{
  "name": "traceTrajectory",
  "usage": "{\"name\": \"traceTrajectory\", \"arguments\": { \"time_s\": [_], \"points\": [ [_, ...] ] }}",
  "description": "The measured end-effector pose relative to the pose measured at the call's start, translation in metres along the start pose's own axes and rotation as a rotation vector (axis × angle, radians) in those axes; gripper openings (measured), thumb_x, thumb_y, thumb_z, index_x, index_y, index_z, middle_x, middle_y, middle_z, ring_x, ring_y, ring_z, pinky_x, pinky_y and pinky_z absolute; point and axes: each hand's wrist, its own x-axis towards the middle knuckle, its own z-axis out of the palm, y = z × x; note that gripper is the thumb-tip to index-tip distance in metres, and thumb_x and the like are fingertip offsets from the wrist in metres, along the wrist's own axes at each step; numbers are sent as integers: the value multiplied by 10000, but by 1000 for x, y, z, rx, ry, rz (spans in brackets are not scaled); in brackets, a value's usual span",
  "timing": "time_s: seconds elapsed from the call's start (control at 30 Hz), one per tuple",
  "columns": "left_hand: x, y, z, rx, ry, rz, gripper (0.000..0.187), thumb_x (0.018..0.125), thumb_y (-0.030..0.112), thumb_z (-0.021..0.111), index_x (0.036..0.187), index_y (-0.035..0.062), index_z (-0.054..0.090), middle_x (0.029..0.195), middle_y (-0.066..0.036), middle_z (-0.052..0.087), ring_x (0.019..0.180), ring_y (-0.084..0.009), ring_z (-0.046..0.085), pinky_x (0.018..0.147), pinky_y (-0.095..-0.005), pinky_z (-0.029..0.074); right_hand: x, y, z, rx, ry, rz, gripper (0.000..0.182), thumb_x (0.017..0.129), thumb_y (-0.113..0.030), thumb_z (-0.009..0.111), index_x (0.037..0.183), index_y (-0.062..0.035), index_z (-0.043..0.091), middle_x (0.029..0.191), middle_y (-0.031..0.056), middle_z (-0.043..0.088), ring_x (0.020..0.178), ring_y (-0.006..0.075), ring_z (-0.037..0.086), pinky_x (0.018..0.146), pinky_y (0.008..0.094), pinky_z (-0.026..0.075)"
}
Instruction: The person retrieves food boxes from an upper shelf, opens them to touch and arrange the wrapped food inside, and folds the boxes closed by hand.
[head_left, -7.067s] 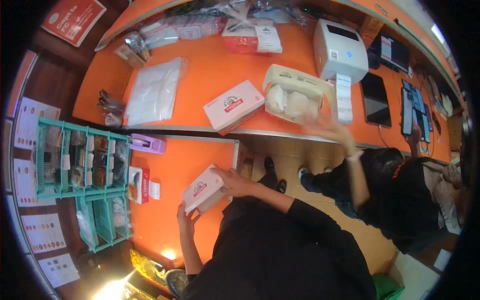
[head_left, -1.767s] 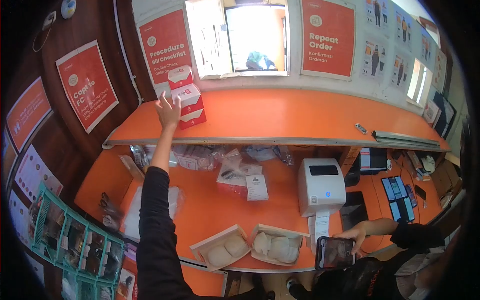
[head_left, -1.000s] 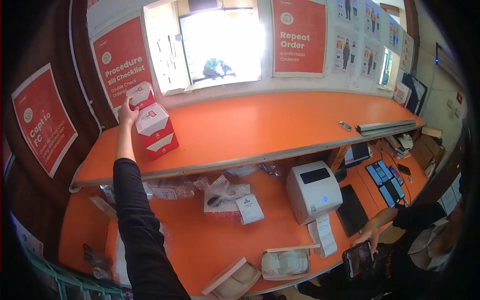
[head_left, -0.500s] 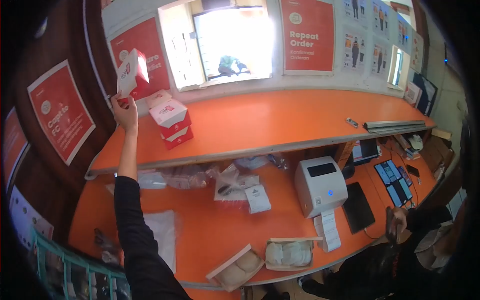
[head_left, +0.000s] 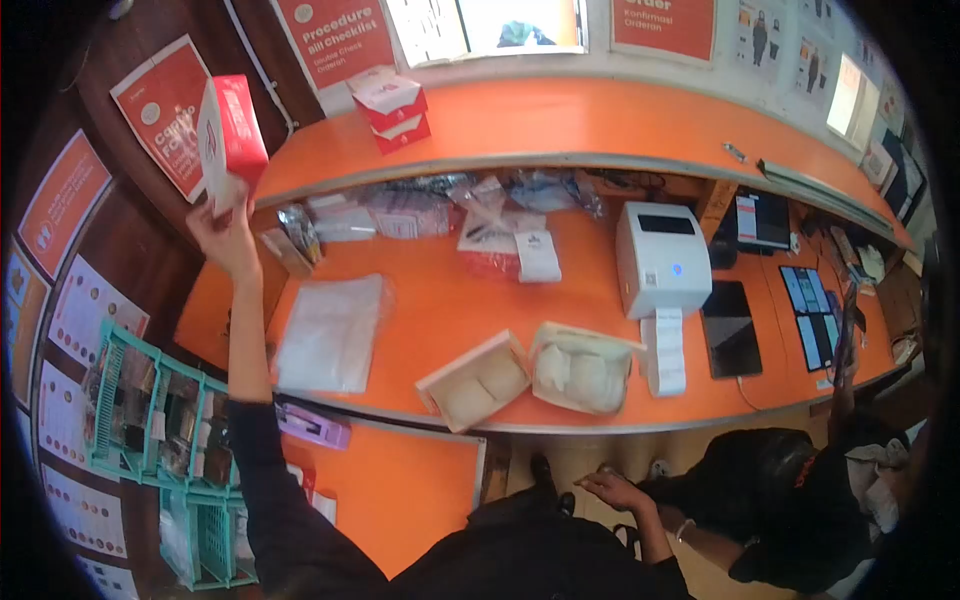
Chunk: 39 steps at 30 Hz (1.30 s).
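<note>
My left hand [head_left: 228, 238] is closed on the lower edge of a red-and-white cardboard food box [head_left: 238, 135], raised and tilted in front of the wall posters. Beyond it, similar boxes [head_left: 392, 105] are stacked on the upper orange shelf. My right hand [head_left: 615, 490] is low in front of my body, fingers apart, with nothing visible in it. Nearest to it on the counter's front edge are two open cardboard boxes: the left box [head_left: 473, 385] appears bare inside, while the right box [head_left: 585, 372] has pale lining or contents I cannot make out.
A white label printer [head_left: 662, 258] with a paper strip stands right of the open boxes, beside a black tablet [head_left: 732, 330]. Clear plastic bags [head_left: 330, 335] lie at left. Teal racks [head_left: 165, 420] stand at lower left. A co-worker [head_left: 790, 490] is close on the right.
The view has tilted down and turned. My left hand has moved the box leftward, away from the stack, and its red side now shows more. My right hand has come into view.
</note>
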Motion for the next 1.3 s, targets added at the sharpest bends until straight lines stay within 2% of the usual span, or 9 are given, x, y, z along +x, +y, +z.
{"name": "traceTrajectory", "arguments": {
  "time_s": [0.23,0.3,0.4,0.57,0.7,0.77,0.83,0.97,1.3],
  "points": [
    [-186,94,-182,384,-282,-333,472,706,-28,741,1093,55,484,1090,-56,492,1002,-177,522,876,-325,459,-26,-81,-8,126,-88,-332,393,991,-364,499,1234,-78,616,1119,119,638,1046,215,592,915,323,458],
    [-245,94,-251,413,-442,-57,410,715,6,751,1028,65,493,1110,-97,507,1019,-231,529,873,-333,457,-24,-120,-16,108,50,-525,383,987,-339,516,1259,-82,597,1135,108,630,1052,198,588,918,326,457],
    [-299,188,-264,621,-683,-101,455,646,75,818,944,62,474,1027,-160,548,970,-340,566,804,-408,478,-16,-176,-22,322,-4,-594,512,953,-237,583,1414,-82,420,1367,112,481,1244,251,491,1048,389,388],
    [-362,257,-267,326,-865,-447,541,638,66,821,1058,80,481,1152,-157,526,1103,-342,544,839,-428,496,3,-219,0,303,-288,-684,920,833,-251,743,1521,-141,143,1527,94,221,1347,272,359,1080,438,351],
    [-392,268,-244,156,-657,-876,739,622,106,855,1223,89,426,1320,-152,409,1232,-332,456,950,-446,455,8,-195,23,472,-235,-687,896,767,-199,806,1487,-150,274,1470,84,310,1316,226,371,1065,420,387],
    [-389,267,-223,-100,-690,-1047,1041,597,142,889,1404,95,234,1414,-151,278,1317,-315,362,1055,-467,364,4,-183,18,450,-194,-756,902,750,-126,814,1480,-147,284,1450,66,340,1310,219,377,1055,408,404],
    [-380,273,-193,-226,-709,-1031,1158,582,157,902,1438,89,125,1416,-158,272,1329,-313,347,1080,-468,328,-19,-186,10,611,-98,-540,884,761,-118,804,1478,-145,287,1440,83,342,1308,228,381,1062,397,396],
    [-388,267,-152,-169,-784,-847,1361,551,173,924,1470,84,-75,1425,-176,256,1336,-311,339,1099,-459,305,-42,-183,7,590,21,-573,861,773,-70,779,1475,-140,286,1453,126,283,1358,234,307,1090,391,350],
    [-365,264,-135,-97,-818,-617,1429,452,218,964,1491,31,1,1429,-170,264,1326,-304,362,1082,-441,356,-72,-182,-1,332,370,-643,952,640,-178,819,1449,-66,331,1443,149,369,1354,285,350,1109,405,295]
  ]
}}
